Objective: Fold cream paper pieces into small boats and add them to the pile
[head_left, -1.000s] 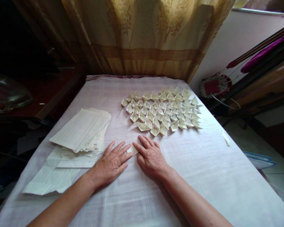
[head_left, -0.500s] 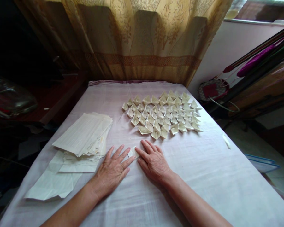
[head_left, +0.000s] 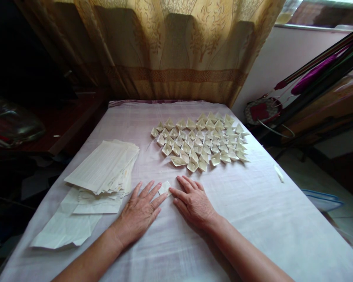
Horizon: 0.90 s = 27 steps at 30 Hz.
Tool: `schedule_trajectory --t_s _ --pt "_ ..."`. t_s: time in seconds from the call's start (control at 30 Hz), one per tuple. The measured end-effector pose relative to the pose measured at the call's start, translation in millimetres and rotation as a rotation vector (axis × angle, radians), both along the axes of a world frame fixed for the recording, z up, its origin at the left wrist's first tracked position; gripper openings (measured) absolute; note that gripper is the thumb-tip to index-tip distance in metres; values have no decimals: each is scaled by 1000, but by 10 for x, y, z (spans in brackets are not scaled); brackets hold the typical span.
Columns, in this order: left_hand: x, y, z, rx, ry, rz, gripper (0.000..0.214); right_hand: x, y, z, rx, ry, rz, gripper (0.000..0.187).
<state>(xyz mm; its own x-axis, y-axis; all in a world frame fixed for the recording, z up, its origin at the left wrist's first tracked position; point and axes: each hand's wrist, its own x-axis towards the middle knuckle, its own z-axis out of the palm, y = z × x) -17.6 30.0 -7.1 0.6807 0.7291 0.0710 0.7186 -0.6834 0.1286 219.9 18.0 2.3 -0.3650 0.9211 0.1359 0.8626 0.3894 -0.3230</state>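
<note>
A small folded piece of pale paper [head_left: 164, 188] lies flat on the cloth-covered table between my hands. My left hand [head_left: 142, 209] rests palm down with its fingers spread, the index fingertip on the paper's lower edge. At the paper's right corner is the index fingertip of my right hand [head_left: 194, 201], which also lies flat with its fingers stretched out. Just beyond my hands, many small folded paper boats [head_left: 198, 143] stand close together in rows. To the left of my left hand sits a stack of paper sheets [head_left: 102, 166].
The white cloth [head_left: 253, 227] covers the table. A larger creased sheet [head_left: 64, 227] lies partly under the stack. A small white scrap [head_left: 279, 173] is near the right edge. A patterned curtain [head_left: 170, 51] hangs behind, and a dark red cabinet [head_left: 61, 133] stands at the left.
My right hand has shifted slightly to the right, uncovering more of the small folded paper. My left hand stays in place. The view has turned a little.
</note>
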Motion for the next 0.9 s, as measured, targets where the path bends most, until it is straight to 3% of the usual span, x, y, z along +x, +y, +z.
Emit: schedule_trajectory --t_s 0.27,0.53,0.73,0.9 --pt "1 -9 -72 112 28 -5 43 -125 93 14 -78 -36 4 44" --pt "11 -7 -12 113 35 0 42 -117 178 -45 -61 -51 -70 45" --pt "47 -21 21 143 20 6 41 8 8 -61 28 -22 4 40" --pt "50 -22 22 156 7 5 40 90 -92 -72 82 -84 -38 35"
